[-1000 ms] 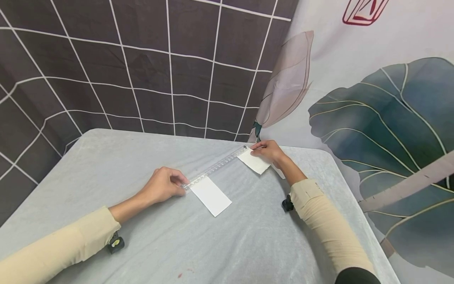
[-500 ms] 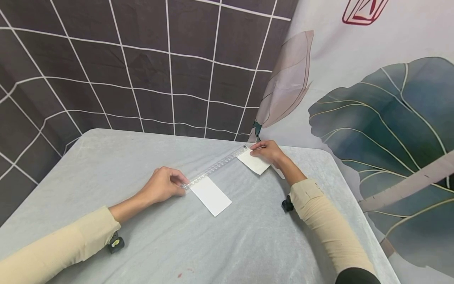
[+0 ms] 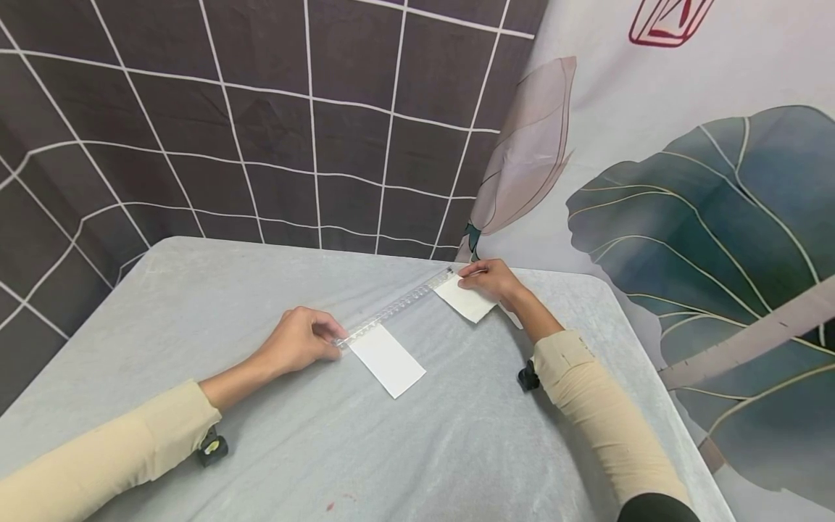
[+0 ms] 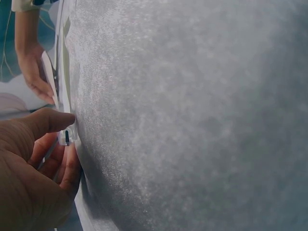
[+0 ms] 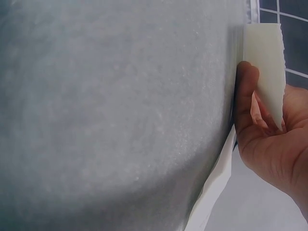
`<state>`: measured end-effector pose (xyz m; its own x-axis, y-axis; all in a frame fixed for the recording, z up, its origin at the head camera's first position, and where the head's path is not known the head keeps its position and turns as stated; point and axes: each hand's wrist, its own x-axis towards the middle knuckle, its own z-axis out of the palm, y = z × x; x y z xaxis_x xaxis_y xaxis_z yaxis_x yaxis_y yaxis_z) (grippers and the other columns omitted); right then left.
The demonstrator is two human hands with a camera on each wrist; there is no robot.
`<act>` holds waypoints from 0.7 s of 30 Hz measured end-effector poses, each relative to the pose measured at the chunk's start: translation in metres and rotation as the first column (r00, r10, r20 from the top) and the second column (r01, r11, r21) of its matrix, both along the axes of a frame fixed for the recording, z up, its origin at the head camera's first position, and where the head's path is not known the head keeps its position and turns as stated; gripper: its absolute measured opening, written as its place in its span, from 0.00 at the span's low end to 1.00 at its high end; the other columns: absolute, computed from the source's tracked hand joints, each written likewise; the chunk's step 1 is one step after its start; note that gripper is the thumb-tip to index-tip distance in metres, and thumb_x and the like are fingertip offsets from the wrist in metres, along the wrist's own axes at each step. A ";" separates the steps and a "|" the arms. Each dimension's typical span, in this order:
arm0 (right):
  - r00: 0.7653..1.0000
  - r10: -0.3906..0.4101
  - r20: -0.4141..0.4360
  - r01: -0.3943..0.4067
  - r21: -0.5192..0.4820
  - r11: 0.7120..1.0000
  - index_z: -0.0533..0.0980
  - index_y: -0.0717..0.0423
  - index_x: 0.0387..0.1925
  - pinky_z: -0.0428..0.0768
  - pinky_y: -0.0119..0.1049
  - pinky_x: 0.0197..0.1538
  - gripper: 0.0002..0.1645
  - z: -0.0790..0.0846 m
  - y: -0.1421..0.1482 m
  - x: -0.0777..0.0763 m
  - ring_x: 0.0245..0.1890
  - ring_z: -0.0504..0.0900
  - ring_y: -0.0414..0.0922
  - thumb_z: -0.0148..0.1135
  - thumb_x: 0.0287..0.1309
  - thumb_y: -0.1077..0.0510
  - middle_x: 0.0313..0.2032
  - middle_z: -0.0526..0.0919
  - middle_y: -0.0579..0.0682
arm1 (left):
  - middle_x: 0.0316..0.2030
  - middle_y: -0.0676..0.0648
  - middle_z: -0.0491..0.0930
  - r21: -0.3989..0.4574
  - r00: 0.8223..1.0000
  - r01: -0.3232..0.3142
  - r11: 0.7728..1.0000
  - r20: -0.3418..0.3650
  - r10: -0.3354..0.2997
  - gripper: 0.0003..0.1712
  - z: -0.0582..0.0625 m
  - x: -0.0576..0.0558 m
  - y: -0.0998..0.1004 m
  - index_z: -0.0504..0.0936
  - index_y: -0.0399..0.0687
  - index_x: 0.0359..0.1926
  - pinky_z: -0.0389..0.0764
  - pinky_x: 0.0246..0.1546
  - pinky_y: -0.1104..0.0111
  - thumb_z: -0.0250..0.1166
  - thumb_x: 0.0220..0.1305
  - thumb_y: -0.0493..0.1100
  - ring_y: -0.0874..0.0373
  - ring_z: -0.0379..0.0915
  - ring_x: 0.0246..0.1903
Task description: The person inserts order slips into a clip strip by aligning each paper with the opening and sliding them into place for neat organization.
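Observation:
A clear plastic ruler (image 3: 399,304) lies diagonally across the grey cloth. My left hand (image 3: 301,339) pinches its near end between thumb and fingers, which the left wrist view shows close up. Against the ruler's near part lies a flat white paper rectangle (image 3: 388,361). At the far end, my right hand (image 3: 492,281) pinches a second white paper piece (image 3: 462,299), whose edge meets the ruler. In the right wrist view that paper (image 5: 267,60) rises past the thumb, with one ragged long edge. Its lower part is hidden by the hand.
The grey cloth-covered table (image 3: 215,290) fills the lower view. Another white sheet (image 5: 214,185) shows below the right hand. A dark gridded curtain (image 3: 261,123) hangs behind, and a leaf-printed cloth (image 3: 717,232) is on the right.
My right hand and the paper it pinches have shifted very slightly left along the ruler. The left hand and the ruler stay where they were.

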<state>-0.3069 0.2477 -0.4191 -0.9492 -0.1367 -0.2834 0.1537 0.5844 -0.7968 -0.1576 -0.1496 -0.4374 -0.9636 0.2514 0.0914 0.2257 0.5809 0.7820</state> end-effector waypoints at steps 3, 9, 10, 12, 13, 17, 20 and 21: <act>1.000 0.003 -0.006 -0.003 0.009 1.000 0.83 0.64 0.66 0.64 0.56 0.87 0.24 0.000 0.000 0.001 0.80 0.71 0.60 0.72 0.74 0.59 0.73 0.81 0.64 | 0.30 0.51 0.91 -0.012 1.000 -0.008 1.000 0.011 0.008 0.13 0.004 0.001 0.002 0.96 0.50 0.36 0.82 0.40 0.69 0.81 0.45 0.36 0.61 0.85 0.35; 1.000 0.005 -0.019 -0.005 0.011 1.000 0.84 0.64 0.66 0.67 0.55 0.85 0.24 0.000 -0.002 0.001 0.78 0.73 0.60 0.72 0.74 0.59 0.73 0.81 0.65 | 0.32 0.50 0.92 -0.038 0.999 -0.022 0.999 0.047 0.024 0.15 0.009 0.002 0.007 0.96 0.48 0.38 0.82 0.42 0.69 0.83 0.46 0.34 0.61 0.83 0.36; 1.000 0.002 -0.018 -0.002 0.007 1.000 0.84 0.64 0.65 0.68 0.54 0.85 0.24 0.000 -0.002 0.001 0.78 0.73 0.60 0.72 0.73 0.60 0.73 0.81 0.64 | 0.32 0.49 0.92 -0.040 0.999 -0.022 0.999 0.048 0.024 0.15 0.009 0.002 0.007 0.96 0.47 0.39 0.82 0.42 0.69 0.83 0.46 0.34 0.61 0.83 0.36; 1.000 -0.002 -0.019 0.002 0.003 1.000 0.84 0.64 0.65 0.67 0.54 0.85 0.24 0.000 -0.002 0.001 0.78 0.73 0.59 0.73 0.73 0.60 0.73 0.81 0.64 | 0.32 0.50 0.92 -0.043 0.999 -0.023 0.999 0.047 0.025 0.15 0.009 0.002 0.007 0.96 0.47 0.39 0.82 0.42 0.70 0.83 0.46 0.34 0.62 0.83 0.36; 1.000 -0.005 -0.020 0.005 0.001 1.000 0.84 0.65 0.65 0.67 0.54 0.85 0.24 -0.001 -0.003 0.001 0.78 0.73 0.59 0.73 0.72 0.60 0.73 0.81 0.64 | 0.32 0.50 0.92 -0.044 0.999 -0.024 0.999 0.046 0.026 0.15 0.009 0.002 0.007 0.96 0.47 0.39 0.82 0.42 0.70 0.83 0.46 0.34 0.62 0.83 0.35; 1.000 -0.005 -0.024 0.005 0.003 1.000 0.84 0.65 0.64 0.69 0.51 0.82 0.23 -0.002 -0.003 0.001 0.75 0.76 0.58 0.73 0.72 0.60 0.71 0.82 0.64 | 0.31 0.51 0.91 -0.042 0.999 -0.024 0.999 0.048 0.026 0.15 0.009 0.003 0.008 0.96 0.48 0.39 0.82 0.41 0.69 0.83 0.46 0.34 0.62 0.83 0.35; 1.000 -0.008 -0.020 0.008 0.007 1.000 0.85 0.64 0.64 0.72 0.48 0.78 0.23 -0.002 -0.004 0.001 0.68 0.78 0.56 0.74 0.72 0.60 0.69 0.83 0.63 | 0.32 0.50 0.92 -0.040 0.999 -0.022 0.999 0.048 0.024 0.15 0.008 0.003 0.007 0.96 0.48 0.39 0.82 0.42 0.69 0.83 0.46 0.35 0.62 0.83 0.36; 1.000 -0.008 -0.020 0.009 0.007 1.000 0.85 0.64 0.64 0.72 0.47 0.76 0.23 -0.002 -0.004 0.002 0.66 0.79 0.55 0.74 0.71 0.60 0.68 0.84 0.63 | 0.32 0.50 0.92 -0.040 0.999 -0.022 0.999 0.048 0.024 0.15 0.008 0.003 0.007 0.96 0.48 0.39 0.82 0.43 0.68 0.83 0.46 0.35 0.61 0.83 0.36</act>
